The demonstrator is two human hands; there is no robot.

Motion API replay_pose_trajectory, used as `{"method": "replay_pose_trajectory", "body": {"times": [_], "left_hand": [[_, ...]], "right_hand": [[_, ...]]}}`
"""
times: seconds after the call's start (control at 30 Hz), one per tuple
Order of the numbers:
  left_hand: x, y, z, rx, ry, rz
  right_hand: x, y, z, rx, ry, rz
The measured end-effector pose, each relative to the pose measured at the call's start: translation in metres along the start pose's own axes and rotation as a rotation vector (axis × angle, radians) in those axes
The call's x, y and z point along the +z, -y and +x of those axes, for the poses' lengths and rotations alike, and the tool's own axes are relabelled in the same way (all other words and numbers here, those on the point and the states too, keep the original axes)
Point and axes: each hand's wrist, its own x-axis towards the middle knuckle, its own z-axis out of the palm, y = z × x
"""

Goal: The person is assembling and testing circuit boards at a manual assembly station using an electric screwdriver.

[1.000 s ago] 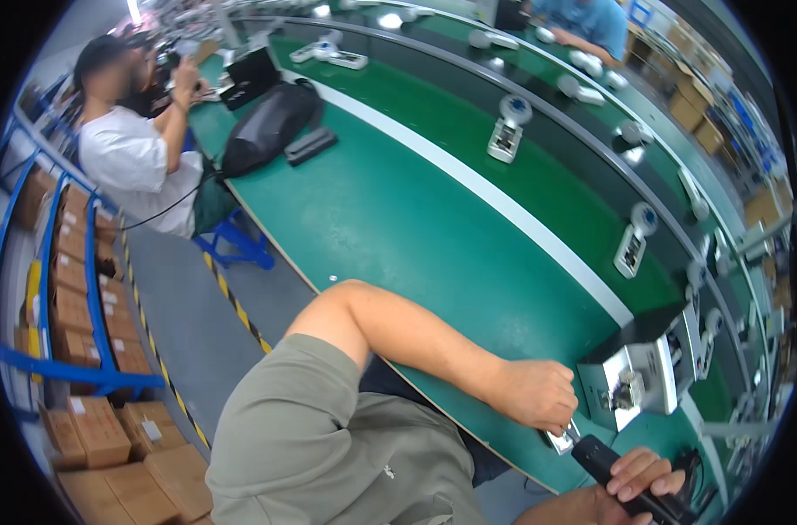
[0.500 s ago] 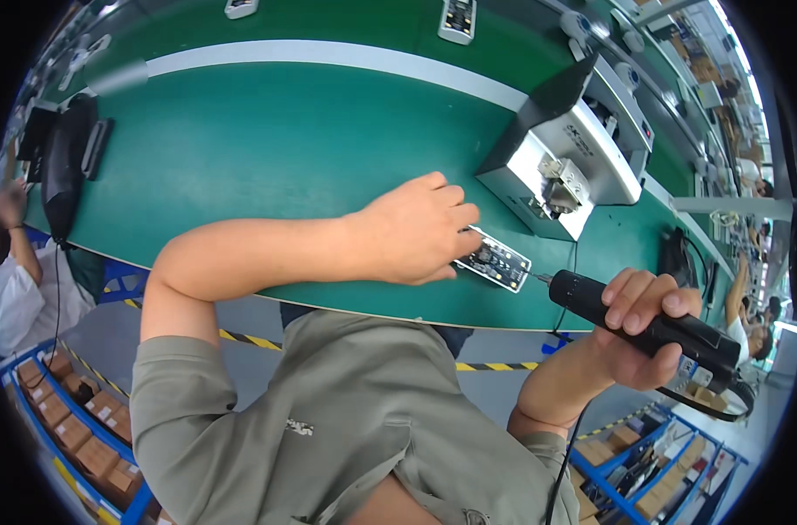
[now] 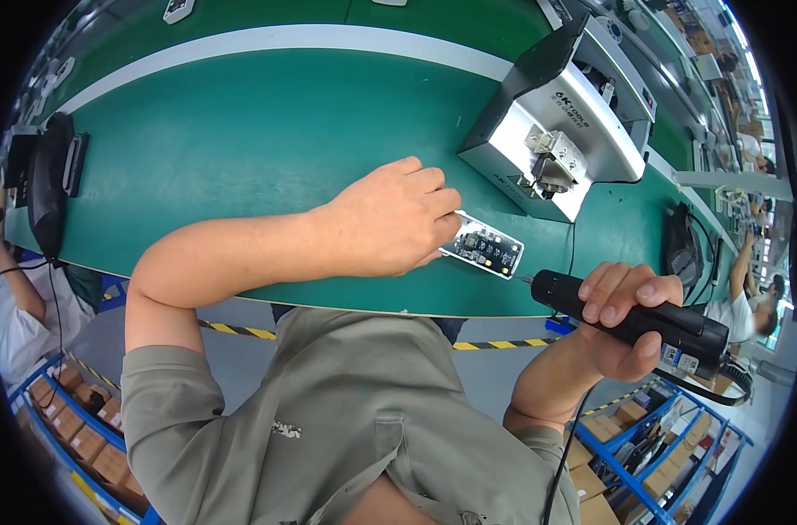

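Observation:
My left hand (image 3: 398, 219) is closed on the left end of a slim white casing (image 3: 520, 260) with a black circuit board (image 3: 488, 249) in it. Small yellowish parts dot the board; its left end is hidden by my fingers. The casing is near the front edge of the green bench. My right hand (image 3: 630, 319) grips a black corded electric screwdriver (image 3: 563, 294), held nearly level and pointing left. Its thin bit (image 3: 525, 278) ends at the casing's right end; whether it touches, I cannot tell.
A silver and black screw feeder (image 3: 547, 157) stands behind the casing. A green belt (image 3: 433, 22) runs beyond a white rail (image 3: 302, 37), carrying white units (image 3: 178, 10). A black bag-like object (image 3: 52, 184) is at far left. Other people work at both sides.
The whole view has shifted a little, so bench items appear farther left. Units on the belt have moved left by more. Both hands keep their holds, with the bit still close to the casing's right end.

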Motion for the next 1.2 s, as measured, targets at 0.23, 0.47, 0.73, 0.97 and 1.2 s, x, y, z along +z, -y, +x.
{"method": "replay_pose_trajectory", "body": {"times": [0.23,0.47,0.73,0.97,1.2], "left_hand": [[0.007,0.004,0.0,0.016,-0.078,-0.026],[0.001,0.002,-0.001,-0.004,-0.038,-0.025],[0.001,0.0,-0.003,0.014,-0.04,-0.004],[0.007,0.002,-0.001,0.046,-0.123,0.019],[0.01,0.003,-0.001,0.038,-0.143,0.019]], "right_hand": [[0.0,-0.003,-0.002,-0.006,0.083,0.007],[-0.003,-0.001,0.005,0.07,0.136,0.025],[0.002,0.015,0.059,-0.226,0.091,-0.072],[0.006,-0.002,0.074,-0.293,0.177,-0.137],[0.006,-0.008,0.08,-0.227,0.235,-0.111]]}}
